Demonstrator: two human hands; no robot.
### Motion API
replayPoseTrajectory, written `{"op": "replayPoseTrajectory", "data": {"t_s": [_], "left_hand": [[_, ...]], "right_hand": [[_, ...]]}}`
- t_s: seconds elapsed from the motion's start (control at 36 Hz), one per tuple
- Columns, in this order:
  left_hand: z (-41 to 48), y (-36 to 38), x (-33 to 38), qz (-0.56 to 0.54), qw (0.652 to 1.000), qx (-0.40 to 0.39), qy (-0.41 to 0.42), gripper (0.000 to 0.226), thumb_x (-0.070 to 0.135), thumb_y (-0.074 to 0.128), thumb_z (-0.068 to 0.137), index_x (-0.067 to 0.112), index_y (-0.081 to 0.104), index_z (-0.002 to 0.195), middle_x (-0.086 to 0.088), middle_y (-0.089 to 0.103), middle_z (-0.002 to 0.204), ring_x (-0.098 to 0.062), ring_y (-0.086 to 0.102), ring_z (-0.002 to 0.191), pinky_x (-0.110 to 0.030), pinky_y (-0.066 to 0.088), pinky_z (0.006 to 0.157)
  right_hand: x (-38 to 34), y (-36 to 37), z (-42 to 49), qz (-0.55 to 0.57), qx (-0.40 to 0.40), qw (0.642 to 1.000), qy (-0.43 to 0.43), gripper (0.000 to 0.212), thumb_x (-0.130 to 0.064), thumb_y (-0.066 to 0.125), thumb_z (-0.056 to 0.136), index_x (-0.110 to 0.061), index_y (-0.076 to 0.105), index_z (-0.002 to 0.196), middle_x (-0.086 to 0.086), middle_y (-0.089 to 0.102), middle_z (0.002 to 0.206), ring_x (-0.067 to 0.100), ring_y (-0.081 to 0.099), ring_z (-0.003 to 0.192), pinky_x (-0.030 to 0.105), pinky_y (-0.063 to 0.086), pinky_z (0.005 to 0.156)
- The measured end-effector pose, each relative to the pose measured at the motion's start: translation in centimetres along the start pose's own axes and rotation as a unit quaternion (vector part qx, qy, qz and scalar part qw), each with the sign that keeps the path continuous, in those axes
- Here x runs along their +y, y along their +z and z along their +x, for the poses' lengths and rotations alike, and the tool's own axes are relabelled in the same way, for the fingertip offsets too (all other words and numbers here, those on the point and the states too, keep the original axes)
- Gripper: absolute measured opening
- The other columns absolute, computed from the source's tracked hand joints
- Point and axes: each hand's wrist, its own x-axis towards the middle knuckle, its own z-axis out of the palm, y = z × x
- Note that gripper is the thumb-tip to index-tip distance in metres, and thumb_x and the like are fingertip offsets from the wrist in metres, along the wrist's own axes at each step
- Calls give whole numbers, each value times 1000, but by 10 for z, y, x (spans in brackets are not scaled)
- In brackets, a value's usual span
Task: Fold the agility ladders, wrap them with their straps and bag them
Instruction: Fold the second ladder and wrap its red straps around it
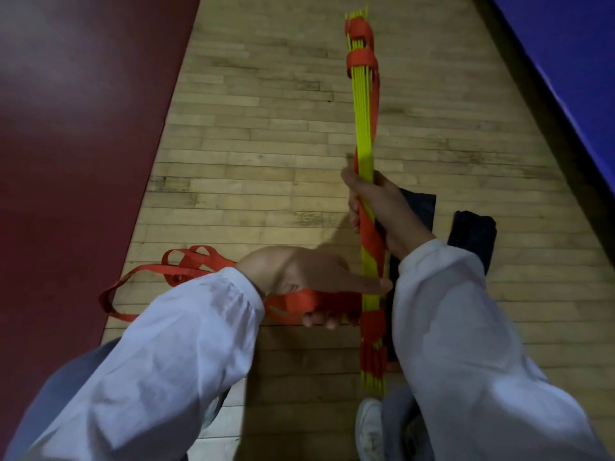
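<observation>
Wrapping finished?

— Not yet. The ladder bundle [364, 128] is folded, gripped mid-length by the right hand [372, 207], raised off the floor [266, 128]. The left hand [299, 277] clutches the strap [309, 302] near its lower end; plenty trails loose.

Room?

— Open boards ahead; red mat [66, 128] left, blue padding [565, 78] right. Bagging remains, probably into the dark bag [472, 234] alongside.

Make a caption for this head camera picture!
Right hand grips the yellow ladder bundle; left hand holds its orange strap.
</observation>
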Motion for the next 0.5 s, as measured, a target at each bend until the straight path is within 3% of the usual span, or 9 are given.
{"op": "replayPoseTrajectory", "data": {"t_s": [0.11,0.19,0.28,0.33,0.44,0.5], "left_hand": [[4,2,-1,14,999,28,-15,41,53,50,94,22,55,68,2,54,66,-4,50,35,-22,44,58],[2,4,2,3,1000,6,7,51,53,53,91,10,61,66,2,56,47,-8,46,33,-26,43,57],[3,6,0,5,999,2,42,53,45,56,92,-7,67,95,-1,57,48,-10,45,34,-25,44,53],[6,7,-3,5,998,13,56,47,40,56,93,-6,66,100,-1,58,49,-10,45,34,-25,44,53],[6,12,0,-9,998,30,61,34,34,58,94,5,64,78,-1,56,47,-10,44,32,-30,43,56],[3,10,0,-26,997,28,65,37,32,59,93,11,62,62,-1,56,46,-10,44,32,-31,43,58]], "right_hand": [[9,4,4,-52,54,997,-26,44,-38,69,87,-9,55,116,3,51,63,11,52,42,24,43,43],[12,5,5,-69,66,995,-41,42,-38,70,86,-11,55,114,3,52,64,10,53,41,24,43,43],[13,6,5,-79,75,993,-53,40,-39,71,85,-11,56,110,2,53,63,8,53,41,23,44,45],[12,7,4,-79,75,993,-50,42,-41,71,84,-11,56,110,1,54,63,7,54,41,24,45,45],[10,6,3,-69,63,994,-50,45,-48,70,81,-13,56,104,0,53,64,6,54,43,24,45,47],[10,4,2,-63,53,995,-56,43,-51,68,81,-16,57,102,-1,54,63,6,55,46,26,46,50]]}}
